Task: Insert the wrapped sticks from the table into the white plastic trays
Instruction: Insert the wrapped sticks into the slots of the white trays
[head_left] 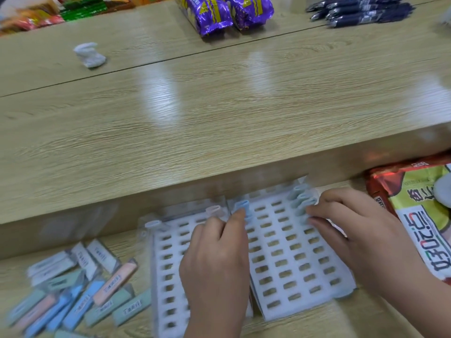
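Wood-grain table (pixel 219 123), a raised ledge across it; purple packets (pixel 219 13) and dark pens (pixel 361 11) lie at the far edge, well apart from the work. We note two white trays side by side below the ledge: left tray (pixel 168 264) and right tray (pixel 292 252). Most slots are empty, with only a few sticks standing along the far rows. The loose pile (pixel 80 296) lies just left of the trays. Our left hand (pixel 214 259) lies over the seam between the trays, a fingertip on a blue stick (pixel 242 206) standing in the right tray's far corner; pinching or just pressing, we cannot tell through the blur. Our right hand (pixel 361 230) rests on the right tray, fingers stretched out against a blue-grey row (pixel 301 198), holding nothing. We judge the step to be seating sticks, early in the task. The next move calls for a fresh stick from the pile, stood upright over an empty slot.
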A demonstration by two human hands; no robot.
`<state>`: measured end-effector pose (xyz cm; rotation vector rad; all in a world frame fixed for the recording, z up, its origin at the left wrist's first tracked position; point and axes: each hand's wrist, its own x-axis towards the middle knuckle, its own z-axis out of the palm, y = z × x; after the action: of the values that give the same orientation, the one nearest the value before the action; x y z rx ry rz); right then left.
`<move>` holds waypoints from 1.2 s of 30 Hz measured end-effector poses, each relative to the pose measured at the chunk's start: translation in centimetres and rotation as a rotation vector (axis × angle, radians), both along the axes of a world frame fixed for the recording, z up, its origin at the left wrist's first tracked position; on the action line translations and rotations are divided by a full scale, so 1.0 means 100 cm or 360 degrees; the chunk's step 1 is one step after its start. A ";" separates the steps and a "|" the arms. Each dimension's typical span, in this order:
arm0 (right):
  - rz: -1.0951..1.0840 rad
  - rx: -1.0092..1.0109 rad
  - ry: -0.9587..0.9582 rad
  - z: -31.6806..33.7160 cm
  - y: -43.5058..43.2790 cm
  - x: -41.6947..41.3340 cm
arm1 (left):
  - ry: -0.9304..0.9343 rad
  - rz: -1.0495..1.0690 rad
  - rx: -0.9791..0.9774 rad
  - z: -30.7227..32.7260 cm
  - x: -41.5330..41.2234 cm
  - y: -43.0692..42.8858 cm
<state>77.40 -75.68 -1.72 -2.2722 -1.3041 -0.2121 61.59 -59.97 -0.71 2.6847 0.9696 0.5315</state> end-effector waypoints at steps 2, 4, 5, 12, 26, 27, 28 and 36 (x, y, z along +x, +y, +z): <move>-0.0014 -0.0016 0.0001 0.002 0.000 -0.001 | -0.0036 -0.0048 0.0049 -0.004 -0.003 0.001; -0.0005 -0.0024 0.0020 0.007 0.001 -0.002 | -0.0111 -0.0077 -0.0016 -0.003 -0.006 0.001; -0.0024 -0.0020 0.0043 0.011 0.001 -0.003 | -0.0142 -0.0073 -0.0092 0.000 -0.009 0.000; -0.0147 0.0215 0.0326 0.050 0.033 -0.065 | -0.0386 0.0081 -0.0264 0.012 -0.084 0.012; 0.0876 -0.0635 -0.0418 0.011 0.190 -0.231 | -0.0019 0.0155 -0.0147 -0.030 -0.232 0.107; 0.0800 -0.0696 -0.0456 0.012 0.195 -0.232 | -0.0009 0.0099 -0.0131 -0.031 -0.227 0.110; 0.0748 -0.0756 -0.0500 0.013 0.199 -0.232 | 0.0007 0.0058 -0.0121 -0.032 -0.222 0.112; 0.0706 -0.0859 -0.0578 0.016 0.202 -0.237 | 0.0220 0.0115 -0.0245 -0.019 -0.212 0.130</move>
<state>53.68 -55.47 -0.08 -2.3472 -2.2424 -0.1275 40.40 -46.93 -2.62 2.5840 1.0998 0.2746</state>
